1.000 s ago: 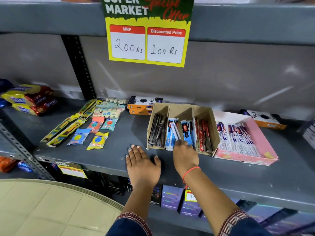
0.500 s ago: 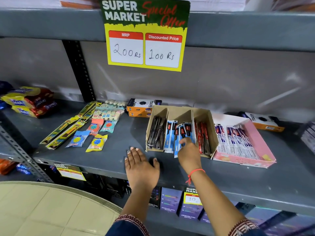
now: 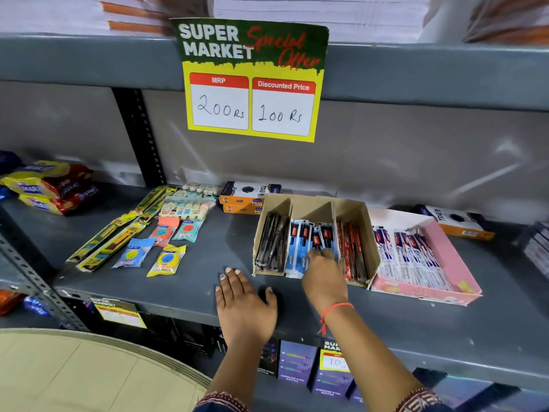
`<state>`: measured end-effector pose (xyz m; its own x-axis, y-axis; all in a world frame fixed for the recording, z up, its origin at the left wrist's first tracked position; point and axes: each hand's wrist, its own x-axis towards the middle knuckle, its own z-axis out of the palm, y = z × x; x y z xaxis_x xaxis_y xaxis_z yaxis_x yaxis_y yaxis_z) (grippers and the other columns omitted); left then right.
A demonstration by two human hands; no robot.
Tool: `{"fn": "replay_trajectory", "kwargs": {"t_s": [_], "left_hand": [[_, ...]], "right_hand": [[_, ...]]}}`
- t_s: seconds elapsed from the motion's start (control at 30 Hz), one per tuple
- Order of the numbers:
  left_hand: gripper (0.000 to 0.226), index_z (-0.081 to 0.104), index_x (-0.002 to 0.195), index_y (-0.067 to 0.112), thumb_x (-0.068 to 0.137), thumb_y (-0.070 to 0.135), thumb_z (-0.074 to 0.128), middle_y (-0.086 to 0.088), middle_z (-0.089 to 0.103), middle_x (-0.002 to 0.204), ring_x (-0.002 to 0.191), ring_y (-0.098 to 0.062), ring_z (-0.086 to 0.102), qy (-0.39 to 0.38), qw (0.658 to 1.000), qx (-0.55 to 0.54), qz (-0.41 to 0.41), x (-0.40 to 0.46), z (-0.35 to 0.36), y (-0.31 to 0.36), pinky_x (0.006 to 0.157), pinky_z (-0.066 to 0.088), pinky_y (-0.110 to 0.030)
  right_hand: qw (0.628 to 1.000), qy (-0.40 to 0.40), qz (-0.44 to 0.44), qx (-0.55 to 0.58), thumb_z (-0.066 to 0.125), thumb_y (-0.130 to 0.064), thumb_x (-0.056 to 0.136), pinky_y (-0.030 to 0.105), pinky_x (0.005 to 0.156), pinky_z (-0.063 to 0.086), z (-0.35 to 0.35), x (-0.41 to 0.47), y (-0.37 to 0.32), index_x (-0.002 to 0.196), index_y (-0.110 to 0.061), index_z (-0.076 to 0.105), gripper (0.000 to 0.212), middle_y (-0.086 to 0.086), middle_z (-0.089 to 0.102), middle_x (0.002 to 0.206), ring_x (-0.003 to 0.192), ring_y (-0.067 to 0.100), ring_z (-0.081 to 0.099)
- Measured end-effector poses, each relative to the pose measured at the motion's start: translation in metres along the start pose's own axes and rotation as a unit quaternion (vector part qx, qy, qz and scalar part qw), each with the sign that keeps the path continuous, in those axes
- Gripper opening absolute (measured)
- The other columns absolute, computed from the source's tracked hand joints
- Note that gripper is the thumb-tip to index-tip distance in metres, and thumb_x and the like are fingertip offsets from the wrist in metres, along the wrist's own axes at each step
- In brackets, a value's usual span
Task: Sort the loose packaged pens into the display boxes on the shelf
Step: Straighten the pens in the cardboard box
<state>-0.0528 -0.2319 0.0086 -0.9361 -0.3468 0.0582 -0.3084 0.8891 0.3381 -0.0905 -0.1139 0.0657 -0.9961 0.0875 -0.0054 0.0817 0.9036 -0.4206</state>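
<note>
A brown cardboard display box (image 3: 312, 203) with three compartments stands on the grey shelf (image 3: 416, 331). It holds black pens (image 3: 271, 242) on the left, blue packaged pens (image 3: 300, 242) in the middle and red packaged pens (image 3: 352, 251) on the right. My right hand (image 3: 323, 281) reaches into the middle compartment, fingertips pinched on the near ends of the blue packets. My left hand (image 3: 246, 304) lies flat, palm down, on the shelf just left of the box's front corner, holding nothing. A pink display box (image 3: 454, 257) to the right holds white-and-blue packaged pens (image 3: 410, 257).
Sharpener and eraser packets (image 3: 166, 260) and long yellow packs (image 3: 110, 242) lie to the left. Orange-and-black boxes (image 3: 249, 197) sit behind the cardboard box, another orange-and-black box (image 3: 457, 224) behind the pink one. Biscuit packs (image 3: 47, 185) are far left. A price sign (image 3: 252, 81) hangs from the upper shelf.
My right hand has pushed forward from the box's front edge into the middle compartment, and the blue packets now lie straighter in it. My left hand has stayed flat on the shelf.
</note>
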Motion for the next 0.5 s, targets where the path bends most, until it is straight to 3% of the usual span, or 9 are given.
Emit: {"fn": "replay_trajectory", "kwargs": {"t_s": [0.1,0.23,0.5], "left_hand": [[0.076,0.001,0.145,-0.001,0.092,0.048,0.025,-0.018,0.003,0.157,0.145,-0.028,0.003,-0.003,1.0,-0.003,0.004,0.0,0.0,0.0,0.118,0.0,-0.037],[0.075,-0.001,0.145,-0.001,0.093,0.046,0.028,-0.018,0.002,0.157,0.145,-0.027,0.001,-0.003,1.0,0.002,0.003,0.0,-0.001,0.0,0.118,-0.001,-0.037],[0.076,-0.001,0.145,0.0,0.092,0.048,0.024,-0.018,0.001,0.157,0.145,-0.027,0.001,-0.002,1.0,0.006,0.004,0.001,0.0,0.0,0.118,-0.002,-0.036]], "right_hand": [[0.996,-0.005,-0.03,-0.079,0.038,-0.004,0.093,0.036,0.103,0.041,0.01,-0.007,0.004,0.136,-0.004,0.038,0.043,0.017,0.036,0.143,0.126,0.035,0.045],[0.99,-0.08,-0.02,-0.112,0.027,-0.037,0.1,0.041,0.117,0.024,0.023,-0.004,0.007,0.149,-0.004,0.008,0.062,0.024,0.014,0.156,0.145,0.036,0.014],[0.987,-0.135,-0.01,-0.087,0.023,-0.048,0.097,0.043,0.12,0.01,0.024,0.008,0.003,0.151,-0.006,0.001,0.072,0.022,0.003,0.158,0.148,0.034,0.002]]}}
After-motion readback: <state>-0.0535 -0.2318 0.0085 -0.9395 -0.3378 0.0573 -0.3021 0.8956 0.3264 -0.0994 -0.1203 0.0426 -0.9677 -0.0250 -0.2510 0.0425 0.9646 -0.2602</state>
